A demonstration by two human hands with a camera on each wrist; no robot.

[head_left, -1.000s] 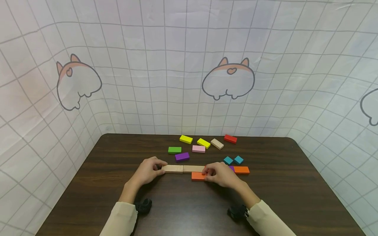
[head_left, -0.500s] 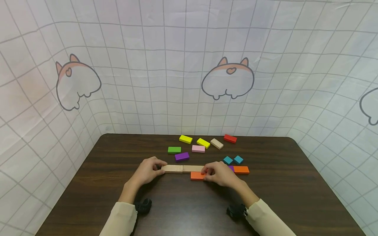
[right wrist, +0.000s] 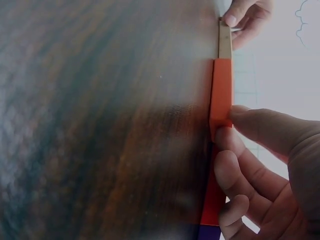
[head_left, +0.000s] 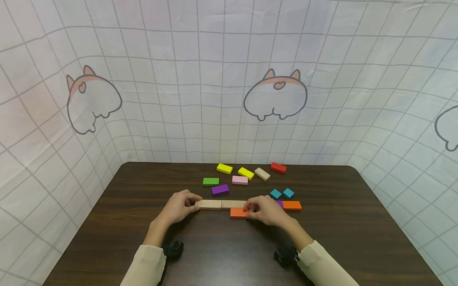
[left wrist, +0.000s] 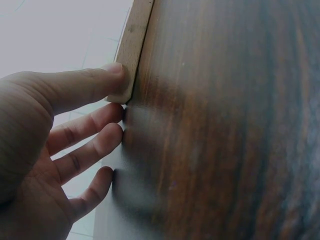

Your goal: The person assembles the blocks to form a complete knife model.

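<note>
Two plain wooden blocks (head_left: 209,204) lie end to end in a row across the dark table. My left hand (head_left: 180,207) pinches the row's left end with thumb and forefinger; its other fingers rest on the tabletop in the left wrist view. My right hand (head_left: 267,210) grips the right end of an orange block (head_left: 237,213), which lies on the near side of the second wooden block. Behind those fingers, the right wrist view shows a red block (right wrist: 214,190) and a purple block (right wrist: 209,232) continuing the row. Another orange block (head_left: 292,205) ends it at the right.
Beyond the row lie a purple block (head_left: 220,190), a green block (head_left: 211,182), a pink block (head_left: 239,180), two yellow blocks (head_left: 224,169), a wooden block (head_left: 262,174) and a red block (head_left: 278,167). Two small blue blocks (head_left: 275,194) sit behind the right hand. A patterned cloth (head_left: 229,99) surrounds the table.
The orange block in my right hand has slid very slightly left along the wooden block. My left hand keeps its hold on the row's end, and the loose blocks lie as before.
</note>
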